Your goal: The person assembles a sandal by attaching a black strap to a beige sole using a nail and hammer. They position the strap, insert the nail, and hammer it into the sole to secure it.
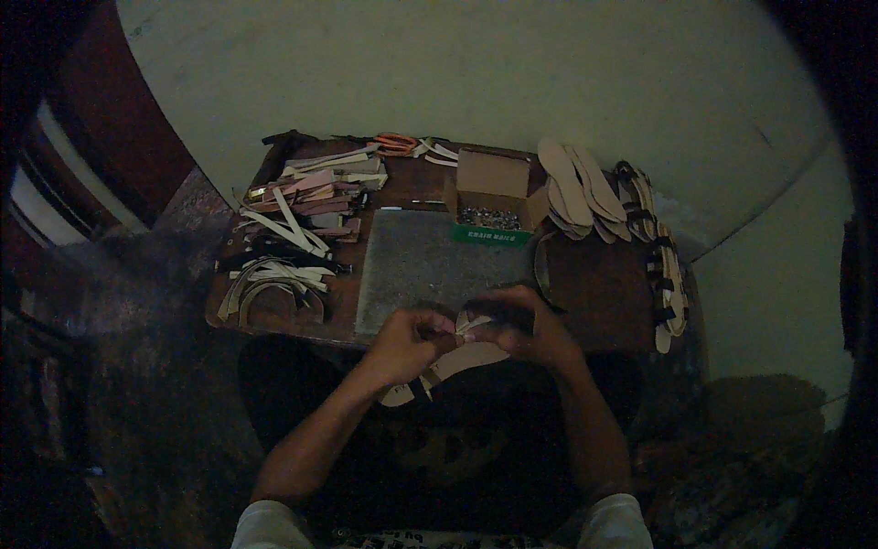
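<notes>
A tan sandal sole (457, 360) lies tilted over my lap, below the near edge of the work table. A dark strap (420, 390) crosses its lower left end. My left hand (412, 343) is closed, thumb and fingers pinching at a pale strap (468, 324) near the sole's upper end. From the other side my right hand (526, 325) curls round that same end, its fingertips meeting the left ones at the strap. The dim light and my fingers hide just how the strap meets the sole.
A dark grey slab (421, 265) lies mid-table. Behind it stands an open cardboard box (494, 174) of small metal pieces. Bundled strap strips (315, 197) fill the left side. Stacked tan insoles (576, 192) and strapped soles (670, 284) line the right. Orange-handled scissors (397, 143) lie at the back.
</notes>
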Demonstrator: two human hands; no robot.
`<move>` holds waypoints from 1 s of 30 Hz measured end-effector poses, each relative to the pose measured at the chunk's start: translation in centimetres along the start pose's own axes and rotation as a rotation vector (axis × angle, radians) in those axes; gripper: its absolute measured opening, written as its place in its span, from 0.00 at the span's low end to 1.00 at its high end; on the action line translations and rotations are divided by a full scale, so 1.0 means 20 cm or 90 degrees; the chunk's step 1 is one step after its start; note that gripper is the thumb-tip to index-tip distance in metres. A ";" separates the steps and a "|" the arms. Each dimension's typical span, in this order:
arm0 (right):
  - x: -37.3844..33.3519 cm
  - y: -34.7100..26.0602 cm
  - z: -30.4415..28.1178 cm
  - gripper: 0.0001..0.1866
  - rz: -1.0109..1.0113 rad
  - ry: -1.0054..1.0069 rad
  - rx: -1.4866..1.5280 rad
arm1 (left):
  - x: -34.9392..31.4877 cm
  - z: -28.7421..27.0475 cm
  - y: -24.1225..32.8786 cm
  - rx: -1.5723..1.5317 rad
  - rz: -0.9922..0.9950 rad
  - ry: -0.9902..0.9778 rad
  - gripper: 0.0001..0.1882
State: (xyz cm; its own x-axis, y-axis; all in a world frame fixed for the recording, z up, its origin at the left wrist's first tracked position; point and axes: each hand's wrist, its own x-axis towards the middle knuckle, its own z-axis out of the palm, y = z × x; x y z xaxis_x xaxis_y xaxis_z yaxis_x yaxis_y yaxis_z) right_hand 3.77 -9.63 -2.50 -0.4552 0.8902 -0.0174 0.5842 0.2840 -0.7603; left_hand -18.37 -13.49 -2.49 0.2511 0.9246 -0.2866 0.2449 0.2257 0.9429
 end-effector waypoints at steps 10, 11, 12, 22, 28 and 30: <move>-0.02 -0.13 0.01 0.17 0.083 0.132 -0.036 | -0.01 0.02 0.05 -0.094 -0.076 0.005 0.09; -0.03 -0.17 -0.01 0.16 0.065 0.105 -0.034 | -0.01 0.02 0.03 -0.072 -0.057 0.009 0.09; -0.02 -0.24 -0.05 0.15 0.045 0.079 -0.033 | -0.01 0.02 0.02 -0.050 -0.036 0.014 0.09; -0.01 -0.30 -0.09 0.13 0.057 0.031 0.014 | 0.01 0.01 -0.01 -0.002 0.018 0.028 0.10; -0.01 -0.27 -0.05 0.15 0.020 0.049 -0.034 | -0.04 -0.01 0.06 -0.050 -0.007 0.019 0.09; -0.01 -0.21 -0.02 0.15 -0.028 0.072 0.002 | -0.04 -0.01 0.06 -0.082 -0.002 0.025 0.09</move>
State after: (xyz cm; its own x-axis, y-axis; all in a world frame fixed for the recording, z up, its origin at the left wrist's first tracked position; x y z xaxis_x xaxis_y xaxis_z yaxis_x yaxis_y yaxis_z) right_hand 1.69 -10.85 1.07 -0.4012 0.9116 0.0892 0.5636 0.3225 -0.7605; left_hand -18.52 -13.80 -1.15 0.2129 0.9344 -0.2855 0.1229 0.2643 0.9566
